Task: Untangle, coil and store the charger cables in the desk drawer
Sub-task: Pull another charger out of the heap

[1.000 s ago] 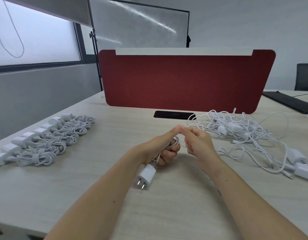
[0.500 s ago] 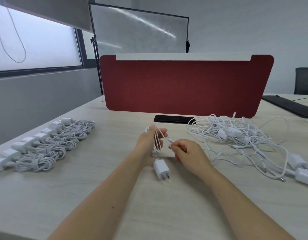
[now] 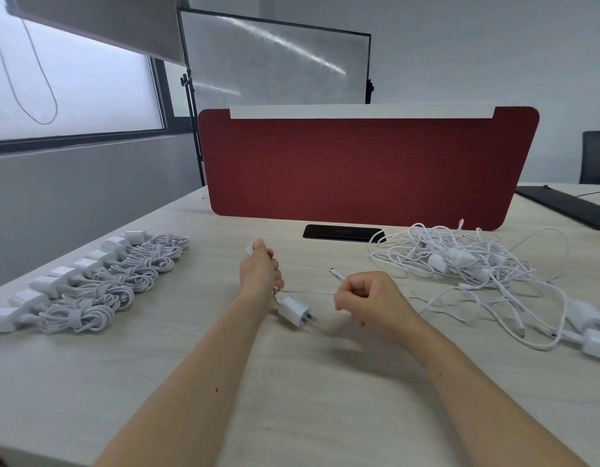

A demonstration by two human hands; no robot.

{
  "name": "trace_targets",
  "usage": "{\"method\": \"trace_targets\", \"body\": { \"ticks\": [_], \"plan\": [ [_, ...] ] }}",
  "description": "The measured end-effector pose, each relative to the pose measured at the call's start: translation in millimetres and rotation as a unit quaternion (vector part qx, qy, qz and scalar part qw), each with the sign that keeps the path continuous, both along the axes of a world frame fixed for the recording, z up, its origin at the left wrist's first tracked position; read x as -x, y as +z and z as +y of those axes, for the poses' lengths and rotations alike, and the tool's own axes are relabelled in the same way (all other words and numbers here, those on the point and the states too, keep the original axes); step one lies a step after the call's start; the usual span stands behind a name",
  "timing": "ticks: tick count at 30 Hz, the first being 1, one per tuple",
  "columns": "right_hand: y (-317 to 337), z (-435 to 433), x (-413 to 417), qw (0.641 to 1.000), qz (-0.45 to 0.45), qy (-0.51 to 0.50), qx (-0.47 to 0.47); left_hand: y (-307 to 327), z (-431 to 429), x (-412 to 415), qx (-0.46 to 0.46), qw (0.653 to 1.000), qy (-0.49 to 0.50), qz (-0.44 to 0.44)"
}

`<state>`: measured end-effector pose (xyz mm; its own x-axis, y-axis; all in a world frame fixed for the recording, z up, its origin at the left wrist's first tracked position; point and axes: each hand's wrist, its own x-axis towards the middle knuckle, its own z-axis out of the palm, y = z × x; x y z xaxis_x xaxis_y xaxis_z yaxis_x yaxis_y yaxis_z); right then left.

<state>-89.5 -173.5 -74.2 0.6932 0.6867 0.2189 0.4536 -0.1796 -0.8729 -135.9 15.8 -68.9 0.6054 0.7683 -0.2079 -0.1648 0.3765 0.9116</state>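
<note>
head view: mid-desk, the left hand point(image 3: 259, 274) grips the looped cable point(image 3: 308, 291) above the desk point(image 3: 325, 382). the right hand point(image 3: 366, 298) pinches its loose tail, which runs sideways between them, tip pointing away and left. the plug point(image 3: 293, 311) hangs below, prongs pointing right. best wind the tail snugly round the loops' middle.

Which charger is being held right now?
The one whose adapter hangs below the left hand, cable running to the right hand; others lie coiled or tangled.
</note>
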Motion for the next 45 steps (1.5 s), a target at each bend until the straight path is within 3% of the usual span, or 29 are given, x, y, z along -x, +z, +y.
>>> {"method": "trace_targets", "body": {
  "ticks": [5,11,17,20,23,25,30,32,35,39,41,45],
  "plan": [
    [5.2,5.4,-1.5,0.989,0.041,-0.018,-0.138,1.4,-23.3,1.8,-0.079,0.969,-0.208,0.105],
    [-1.8,7.1,-10.7,0.98,-0.019,-0.097,-0.175,4.7,-51.0,9.1,-0.078,0.9,-0.408,0.13],
    [-6.7,11.2,-12.7,0.982,0.01,-0.1,-0.163,6.5,-55.0,11.0,-0.029,0.864,-0.491,0.111],
    [-8.3,12.2,-14.4,0.984,0.007,-0.101,-0.15,7.8,-55.0,13.1,-0.055,0.85,-0.512,0.113],
    [-8.1,12.4,-14.3,0.984,0.014,-0.095,-0.148,6.7,-57.3,12.8,-0.112,0.853,-0.496,0.117],
    [-10.4,12.0,-15.4,0.987,-0.009,-0.1,-0.126,5.4,-57.6,11.0,-0.142,0.874,-0.453,0.107],
    [-17.5,6.8,-18.4,0.987,-0.101,-0.125,-0.006,-4.5,-50.4,0.8,-0.302,0.915,-0.251,0.097],
    [-17.4,5.5,-16.9,0.986,-0.117,-0.119,0.029,-5.0,-48.2,-1.5,-0.247,0.945,-0.207,0.065],
    [-19.5,6.1,-14.9,0.987,-0.116,-0.092,0.056,-1.0,-45.1,-3.3,-0.082,0.983,-0.162,-0.006],
    [-20.4,7.1,-12.1,0.979,-0.139,-0.069,0.13,2.9,-37.6,-2.3,0.094,0.987,-0.089,-0.097],
    [-16.5,6.6,-10.3,0.973,-0.152,-0.076,0.155,4.4,-28.2,-1.3,0.098,0.99,-0.046,-0.092],
    [-12.9,4.4,-9.5,0.983,-0.106,-0.081,0.125,2.5,-14.3,-0.1,-0.027,0.999,-0.016,-0.009]
  ]
}}
